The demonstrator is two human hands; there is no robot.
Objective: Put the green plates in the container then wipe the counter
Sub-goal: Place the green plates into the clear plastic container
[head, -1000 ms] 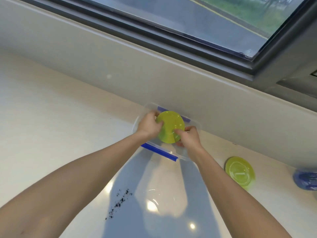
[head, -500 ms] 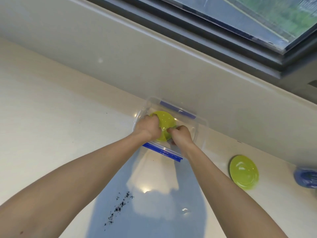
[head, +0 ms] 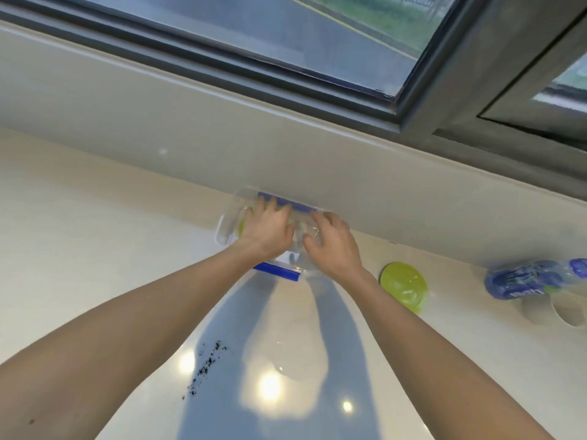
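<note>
A clear plastic container (head: 224, 230) with blue clips (head: 279, 271) stands on the white counter (head: 95, 249) against the back wall. A green plate (head: 241, 226) lies inside it, almost wholly hidden under my left hand (head: 266, 230), which rests palm down on it with fingers stretched flat. My right hand (head: 332, 247) hovers over the container's right half, fingers apart, holding nothing. A second green plate (head: 403, 285) lies on the counter to the right of the container, apart from both hands.
Dark crumbs (head: 206, 366) are scattered on the counter between my forearms. A blue-labelled bottle (head: 524, 279) lies at the far right with a white cup (head: 571, 309) in front of it. A grey wall and window ledge run right behind the container.
The green plate, held upright in both hands over the container, has gone down into it. My fingers have spread out and let go of its rim.
</note>
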